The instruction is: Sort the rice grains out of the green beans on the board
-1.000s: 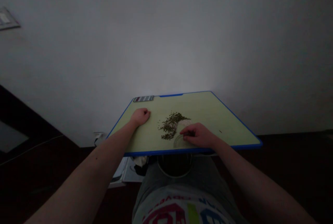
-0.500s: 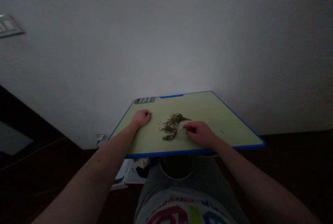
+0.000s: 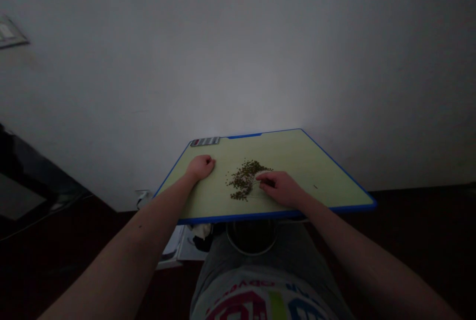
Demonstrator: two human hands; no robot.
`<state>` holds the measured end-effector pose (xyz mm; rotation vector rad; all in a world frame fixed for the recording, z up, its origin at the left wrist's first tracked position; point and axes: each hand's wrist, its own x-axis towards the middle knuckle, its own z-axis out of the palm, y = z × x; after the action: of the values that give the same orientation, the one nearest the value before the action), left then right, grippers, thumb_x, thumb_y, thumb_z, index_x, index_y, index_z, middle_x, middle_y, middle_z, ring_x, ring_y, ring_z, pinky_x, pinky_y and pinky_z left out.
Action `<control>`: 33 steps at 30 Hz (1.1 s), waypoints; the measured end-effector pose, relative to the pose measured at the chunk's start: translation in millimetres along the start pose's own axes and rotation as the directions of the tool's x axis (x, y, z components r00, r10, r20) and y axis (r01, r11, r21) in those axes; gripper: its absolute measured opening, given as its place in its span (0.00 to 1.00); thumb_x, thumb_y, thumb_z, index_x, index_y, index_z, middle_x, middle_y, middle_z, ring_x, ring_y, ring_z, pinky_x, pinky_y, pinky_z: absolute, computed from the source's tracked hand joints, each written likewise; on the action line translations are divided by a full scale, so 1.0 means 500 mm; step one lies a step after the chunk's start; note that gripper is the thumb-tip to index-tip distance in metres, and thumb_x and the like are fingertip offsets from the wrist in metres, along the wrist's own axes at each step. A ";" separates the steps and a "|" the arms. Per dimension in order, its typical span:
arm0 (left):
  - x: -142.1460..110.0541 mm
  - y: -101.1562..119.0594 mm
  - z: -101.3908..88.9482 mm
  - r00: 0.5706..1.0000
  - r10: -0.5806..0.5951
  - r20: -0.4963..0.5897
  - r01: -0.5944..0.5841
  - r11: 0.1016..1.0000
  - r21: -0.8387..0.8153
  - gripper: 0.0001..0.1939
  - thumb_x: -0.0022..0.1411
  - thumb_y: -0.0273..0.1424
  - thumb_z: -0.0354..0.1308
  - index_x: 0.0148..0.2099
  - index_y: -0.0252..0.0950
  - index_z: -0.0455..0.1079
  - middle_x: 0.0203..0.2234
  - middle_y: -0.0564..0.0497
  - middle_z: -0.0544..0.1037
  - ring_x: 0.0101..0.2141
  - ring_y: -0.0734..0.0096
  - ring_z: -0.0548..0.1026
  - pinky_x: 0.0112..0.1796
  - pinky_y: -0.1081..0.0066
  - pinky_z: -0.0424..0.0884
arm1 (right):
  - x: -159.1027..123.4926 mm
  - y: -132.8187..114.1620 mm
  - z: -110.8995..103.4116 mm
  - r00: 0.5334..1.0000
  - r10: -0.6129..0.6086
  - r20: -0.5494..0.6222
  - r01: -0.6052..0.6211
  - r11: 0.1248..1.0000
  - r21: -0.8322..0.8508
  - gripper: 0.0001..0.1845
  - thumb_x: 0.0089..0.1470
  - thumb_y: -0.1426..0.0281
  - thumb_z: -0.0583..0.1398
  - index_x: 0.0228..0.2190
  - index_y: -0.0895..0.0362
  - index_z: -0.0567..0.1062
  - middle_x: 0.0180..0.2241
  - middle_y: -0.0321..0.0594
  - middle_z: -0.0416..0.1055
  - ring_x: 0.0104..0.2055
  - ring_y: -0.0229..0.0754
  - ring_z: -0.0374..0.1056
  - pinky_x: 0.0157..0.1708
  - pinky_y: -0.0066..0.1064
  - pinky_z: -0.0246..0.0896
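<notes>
My right hand (image 3: 280,187) over clear rounded container (image 3: 253,190), beside scattered small brown-green grains (image 3: 243,177); my left hand (image 3: 201,166) curled on pale-green, blue-edged counter (image 3: 297,154).

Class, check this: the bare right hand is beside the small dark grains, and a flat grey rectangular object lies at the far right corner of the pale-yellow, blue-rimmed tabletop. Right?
No: the head view shows the flat grey rectangular object at the far left corner of the tabletop. The bare right hand is beside the small dark grains.
</notes>
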<state>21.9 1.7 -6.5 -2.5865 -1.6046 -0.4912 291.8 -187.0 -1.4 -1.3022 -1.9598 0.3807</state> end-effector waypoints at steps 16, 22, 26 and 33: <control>0.001 -0.005 0.004 1.000 -0.005 0.004 0.005 0.997 0.074 0.22 0.57 0.44 0.40 0.30 0.35 0.70 0.26 0.47 0.75 0.28 0.69 0.69 0.26 0.72 0.58 | 0.005 -0.006 0.010 0.998 -0.025 0.051 0.023 0.999 0.042 0.13 0.45 0.75 0.56 0.35 0.58 0.75 0.23 0.36 0.69 0.25 0.35 0.63 0.27 0.25 0.56; 0.000 -0.006 0.002 1.000 -0.012 0.005 0.012 0.999 0.050 0.22 0.57 0.44 0.41 0.30 0.35 0.70 0.26 0.47 0.75 0.27 0.70 0.69 0.26 0.72 0.57 | 0.000 -0.012 0.009 0.995 -0.031 0.098 0.025 0.997 0.069 0.13 0.44 0.75 0.56 0.35 0.59 0.75 0.21 0.34 0.67 0.23 0.33 0.60 0.24 0.24 0.54; -0.001 -0.004 0.001 1.000 -0.012 0.007 0.011 0.998 0.054 0.22 0.57 0.44 0.41 0.30 0.35 0.70 0.27 0.47 0.75 0.27 0.70 0.69 0.27 0.72 0.58 | -0.005 -0.008 0.009 0.993 -0.020 0.115 0.007 0.994 0.110 0.13 0.43 0.76 0.56 0.34 0.59 0.75 0.19 0.33 0.65 0.21 0.33 0.59 0.23 0.24 0.53; -0.003 -0.001 -0.002 1.000 -0.010 0.003 0.010 0.998 0.055 0.22 0.57 0.44 0.40 0.30 0.35 0.71 0.27 0.46 0.75 0.28 0.69 0.69 0.28 0.72 0.59 | -0.010 -0.002 0.009 0.987 -0.023 0.160 0.002 0.991 0.132 0.14 0.44 0.74 0.57 0.35 0.59 0.75 0.20 0.34 0.66 0.22 0.34 0.60 0.23 0.24 0.54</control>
<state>20.9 0.5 -6.1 -2.5420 -1.6094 -0.4374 288.9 -191.2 -5.6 -1.2059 -2.0374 0.6158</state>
